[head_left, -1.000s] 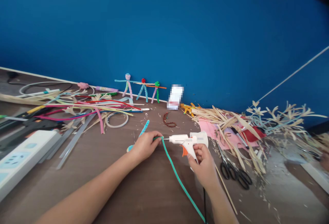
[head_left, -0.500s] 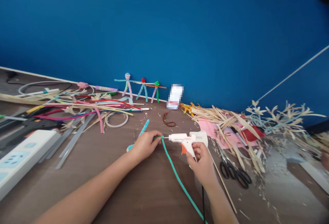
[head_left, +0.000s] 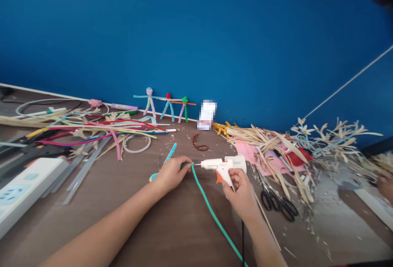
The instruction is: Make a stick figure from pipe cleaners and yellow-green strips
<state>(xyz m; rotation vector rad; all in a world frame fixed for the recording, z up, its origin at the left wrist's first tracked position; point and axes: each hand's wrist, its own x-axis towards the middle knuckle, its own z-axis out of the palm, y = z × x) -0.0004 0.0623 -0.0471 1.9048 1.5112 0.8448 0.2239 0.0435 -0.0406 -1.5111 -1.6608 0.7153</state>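
My left hand (head_left: 172,173) pinches the upper end of a green pipe cleaner (head_left: 211,214), whose long tail curves down toward the lower right. In my right hand (head_left: 242,191) is a white glue gun (head_left: 216,164) with an orange trigger; its nozzle points left, close to the bend of the green pipe cleaner. Whether the tip touches it is too small to tell. Beside my left hand, a blue fuzzy piece (head_left: 170,152) sticks out, partly hidden behind the hand. Three pipe-cleaner figures (head_left: 168,105) stand against the blue wall.
On the left lie a white power strip (head_left: 30,189), clear glue sticks (head_left: 84,173) and coloured pipe cleaners (head_left: 116,136). Brown beads (head_left: 199,144) lie ahead. Scissors (head_left: 278,203), dried strips (head_left: 260,140) and pink paper (head_left: 245,150) are at right. Another person's hand (head_left: 385,185) shows at the right edge.
The glue gun's nozzle has drawn slightly away from the green pipe cleaner. The whole view has shifted a little, and the other person's hand shows more at the right edge.
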